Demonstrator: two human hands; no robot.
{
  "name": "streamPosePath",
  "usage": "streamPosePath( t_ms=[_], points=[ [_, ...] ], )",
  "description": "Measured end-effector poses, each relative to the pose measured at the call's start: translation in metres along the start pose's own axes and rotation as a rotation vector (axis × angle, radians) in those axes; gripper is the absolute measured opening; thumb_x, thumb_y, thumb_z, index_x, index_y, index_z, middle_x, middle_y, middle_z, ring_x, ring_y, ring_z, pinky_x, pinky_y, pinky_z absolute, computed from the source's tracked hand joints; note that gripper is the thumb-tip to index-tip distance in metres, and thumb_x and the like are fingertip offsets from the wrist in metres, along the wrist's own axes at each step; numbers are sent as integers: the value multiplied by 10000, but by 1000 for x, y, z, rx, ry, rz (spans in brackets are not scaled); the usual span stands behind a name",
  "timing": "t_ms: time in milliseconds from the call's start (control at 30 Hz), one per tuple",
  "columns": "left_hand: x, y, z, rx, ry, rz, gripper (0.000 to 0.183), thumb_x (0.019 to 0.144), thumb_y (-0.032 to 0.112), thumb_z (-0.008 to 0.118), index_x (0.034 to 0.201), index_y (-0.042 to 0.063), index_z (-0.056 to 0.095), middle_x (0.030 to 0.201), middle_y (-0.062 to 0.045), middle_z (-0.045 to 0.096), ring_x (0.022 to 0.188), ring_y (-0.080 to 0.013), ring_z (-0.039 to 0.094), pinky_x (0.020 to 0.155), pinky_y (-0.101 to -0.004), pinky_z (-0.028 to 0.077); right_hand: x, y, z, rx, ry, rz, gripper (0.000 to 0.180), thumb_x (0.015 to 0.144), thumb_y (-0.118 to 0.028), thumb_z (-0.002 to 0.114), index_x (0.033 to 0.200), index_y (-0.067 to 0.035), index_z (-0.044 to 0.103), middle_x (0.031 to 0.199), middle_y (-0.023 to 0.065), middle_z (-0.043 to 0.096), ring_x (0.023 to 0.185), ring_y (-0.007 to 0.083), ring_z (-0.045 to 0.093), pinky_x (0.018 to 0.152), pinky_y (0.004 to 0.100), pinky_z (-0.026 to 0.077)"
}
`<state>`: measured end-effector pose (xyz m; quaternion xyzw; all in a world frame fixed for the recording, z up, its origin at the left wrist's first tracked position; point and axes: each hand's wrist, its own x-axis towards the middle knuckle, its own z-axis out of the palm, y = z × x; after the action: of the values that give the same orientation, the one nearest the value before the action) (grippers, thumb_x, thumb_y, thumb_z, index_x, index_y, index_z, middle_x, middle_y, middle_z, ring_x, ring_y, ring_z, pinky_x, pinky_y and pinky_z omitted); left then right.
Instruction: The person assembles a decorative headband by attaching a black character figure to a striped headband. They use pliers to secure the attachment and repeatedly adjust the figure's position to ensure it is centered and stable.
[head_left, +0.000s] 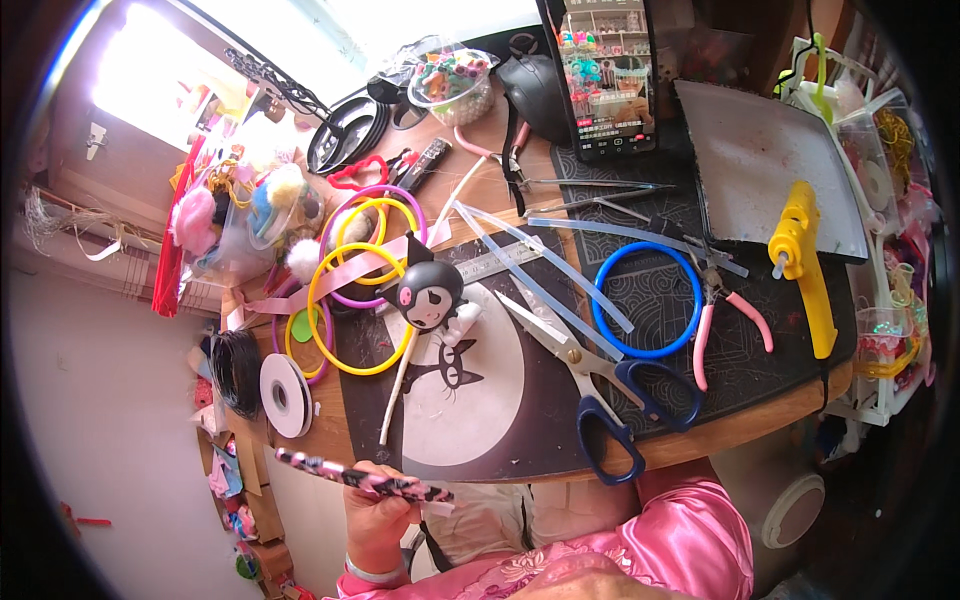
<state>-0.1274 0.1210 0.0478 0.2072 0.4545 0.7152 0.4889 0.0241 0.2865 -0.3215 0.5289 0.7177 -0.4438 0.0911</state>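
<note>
My left hand (379, 510) is closed around a thin pink-and-black patterned piece (322, 466), seen edge-on below the table's near left edge; its full shape cannot be told. My right hand is not in view; its pink satin sleeve (697, 525) is at lower right. On the dark mat lie a black-and-white cartoon figure (431, 289), yellow plastic rings (311, 319), a blue plastic ring (594, 300), scissors with dark blue handles (609, 439), translucent glue sticks (555, 262), a metal ruler (487, 262) and pink-handled pliers (701, 349).
A yellow glue gun (802, 262) rests at the right by a grey-white board (765, 165). A phone (611, 82) stands at the back. A white ribbon spool (286, 395) and black wire coil (234, 373) lie at left. Scissor handles overhang the front edge.
</note>
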Motion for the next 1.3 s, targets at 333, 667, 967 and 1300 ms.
streamPosePath(
  t_ms=[333,667,967,1300],
  points=[
    [2,1,21,31,191,11,259,776,40,671,940,11,473,965,-202,625,512,-134,581,464,-182,464,-9,16,-6,16,2,-66,511,789,-152,567,1262,-10,435,1098,151,547,972,217,517,818,304,393],
    [-11,-5,26,225,169,207,238,797,60,666,976,7,517,1001,-149,621,893,-219,619,804,-306,477,-45,33,-81,79,14,-192,508,812,-149,545,1280,-1,415,1151,170,541,1044,237,519,878,315,391],
    [-29,15,21,51,110,354,227,809,-91,579,1003,16,530,1115,-165,576,943,-164,577,859,-287,462,-169,0,-173,88,-159,-394,504,833,-146,526,1296,7,398,1200,187,535,1108,255,521,931,324,389],
    [-52,23,2,62,88,350,218,817,-40,607,1006,29,525,1033,-121,617,879,-131,588,791,-253,471,-396,-193,-202,497,-519,-1373,359,849,-133,540,1176,15,524,1040,277,587,850,346,619,715,373,490]
  ],
)
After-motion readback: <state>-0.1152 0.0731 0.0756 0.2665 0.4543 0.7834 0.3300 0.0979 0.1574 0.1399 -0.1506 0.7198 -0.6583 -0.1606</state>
